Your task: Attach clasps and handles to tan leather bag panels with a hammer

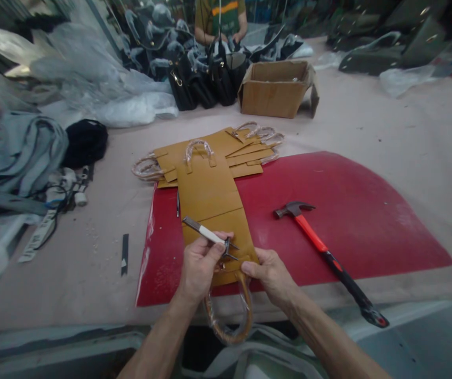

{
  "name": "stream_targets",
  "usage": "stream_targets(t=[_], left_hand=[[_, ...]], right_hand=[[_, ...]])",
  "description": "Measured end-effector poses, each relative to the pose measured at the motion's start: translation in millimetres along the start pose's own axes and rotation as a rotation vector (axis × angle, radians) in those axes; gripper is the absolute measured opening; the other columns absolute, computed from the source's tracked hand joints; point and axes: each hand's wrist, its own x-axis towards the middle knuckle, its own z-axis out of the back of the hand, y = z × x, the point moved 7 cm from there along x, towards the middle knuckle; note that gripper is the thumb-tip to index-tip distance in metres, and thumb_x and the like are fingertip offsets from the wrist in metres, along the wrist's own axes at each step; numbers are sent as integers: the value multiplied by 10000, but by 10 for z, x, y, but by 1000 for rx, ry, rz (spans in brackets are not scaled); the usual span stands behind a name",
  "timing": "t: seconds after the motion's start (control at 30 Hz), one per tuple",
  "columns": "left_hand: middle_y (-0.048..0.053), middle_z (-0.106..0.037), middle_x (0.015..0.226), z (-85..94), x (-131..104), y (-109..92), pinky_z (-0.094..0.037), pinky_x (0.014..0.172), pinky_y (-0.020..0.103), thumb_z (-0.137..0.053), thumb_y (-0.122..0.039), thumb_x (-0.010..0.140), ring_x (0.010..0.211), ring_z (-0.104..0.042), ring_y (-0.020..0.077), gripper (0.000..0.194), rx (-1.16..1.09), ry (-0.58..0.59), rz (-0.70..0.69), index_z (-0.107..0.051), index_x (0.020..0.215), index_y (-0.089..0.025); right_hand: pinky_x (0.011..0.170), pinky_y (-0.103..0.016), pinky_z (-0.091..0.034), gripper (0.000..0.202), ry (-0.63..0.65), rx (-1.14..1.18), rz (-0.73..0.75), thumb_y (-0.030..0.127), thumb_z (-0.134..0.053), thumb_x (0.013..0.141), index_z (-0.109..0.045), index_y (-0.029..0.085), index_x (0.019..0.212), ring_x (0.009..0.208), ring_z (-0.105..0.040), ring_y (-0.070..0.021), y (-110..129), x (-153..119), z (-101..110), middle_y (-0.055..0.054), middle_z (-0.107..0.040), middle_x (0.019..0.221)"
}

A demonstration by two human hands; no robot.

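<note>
A long mustard-yellow leather panel (210, 192) lies over the red mat, its near end raised toward me. Plastic-wrapped loop handles are at both its ends; the near handle (228, 337) hangs past the table edge. My left hand (200, 266) is closed around a white-handled tool (210, 233) with thin metal prongs, held over the panel near the handle's base. My right hand (269, 273) pinches the panel's right edge, thumb on top. Beyond, a stack of similar yellow panels (245, 152) lies fanned out.
A claw hammer (316, 239) rests on the red mat (352, 210) at the right. Behind are a cardboard box (275, 89), black bags (202, 84) and a person (221, 21). Plastic wrap (131, 100), a dark cloth (86, 142) and a dark strip (124, 254) lie left.
</note>
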Motion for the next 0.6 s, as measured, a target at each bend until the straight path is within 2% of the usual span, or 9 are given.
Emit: stream_targets(t=[0.1, 0.23, 0.6], left_hand=[[112, -755, 1107, 15, 0, 4, -589, 947, 327, -729, -354, 888, 1070, -713, 230, 245, -46, 23, -18, -726, 1021, -149], [115, -756, 1109, -34, -2, -82, -596, 953, 337, -713, -307, 901, 1072, -717, 233, 200, 22, 75, -85, -732, 1019, -147], [74, -767, 1091, -36, 14, -118, -592, 948, 271, -697, -240, 905, 1055, -726, 188, 131, 36, 70, -111, -736, 1011, -176]], right_hand=[[597, -258, -352, 363, 33, 32, -12, 468, -774, 722, -656, 131, 792, 613, -474, -122, -14, 27, 9, -17, -604, 699], [577, -249, -343, 380, 36, 52, -19, 473, -787, 706, -658, 127, 797, 596, -457, -114, -32, 69, 35, -9, -585, 681], [554, -239, -354, 353, 58, 50, 2, 454, -770, 747, -647, 125, 780, 571, -457, -104, 19, 81, -10, -4, -568, 659]])
